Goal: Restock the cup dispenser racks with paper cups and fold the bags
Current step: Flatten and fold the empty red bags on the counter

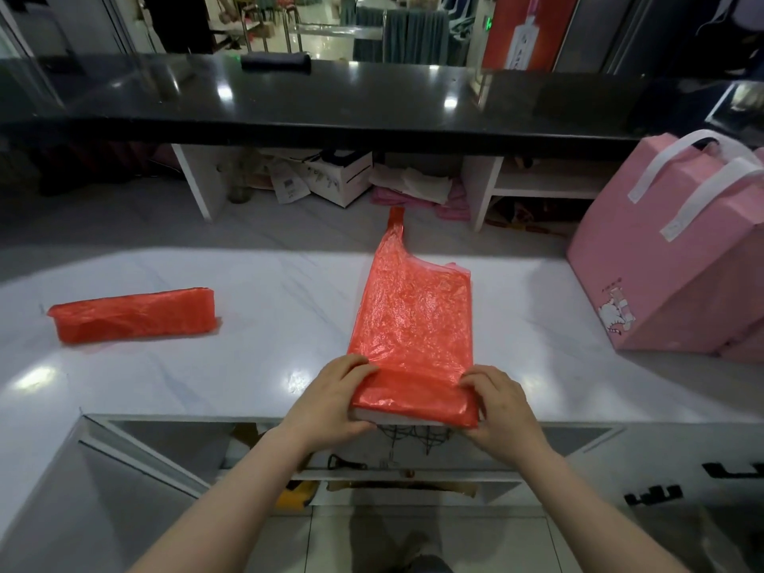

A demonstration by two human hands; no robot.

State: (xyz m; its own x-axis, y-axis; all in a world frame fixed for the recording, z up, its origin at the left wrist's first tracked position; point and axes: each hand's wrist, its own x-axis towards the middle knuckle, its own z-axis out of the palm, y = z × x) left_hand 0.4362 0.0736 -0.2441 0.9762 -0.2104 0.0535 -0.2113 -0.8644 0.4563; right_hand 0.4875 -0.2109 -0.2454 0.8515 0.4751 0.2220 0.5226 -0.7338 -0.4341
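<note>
A: What's on the left of the counter (256, 308)?
B: A folded bag (134, 314), lying flat, well apart from the hands.
A: And the middle?
B: The left hand (337, 401) and right hand (500, 407) each pinch the near fold of a red bag (413, 316) spread at the counter's near edge.
A: Right?
B: A pink tote (661, 258), standing.

No readable text or numbers

The pink tote bag (661, 258) carries a small cartoon print with tiny marks too small to read. A barcode label (288, 184) on papers under the black counter is blurred. A green sign (489, 23) far behind shows only a glow.
</note>
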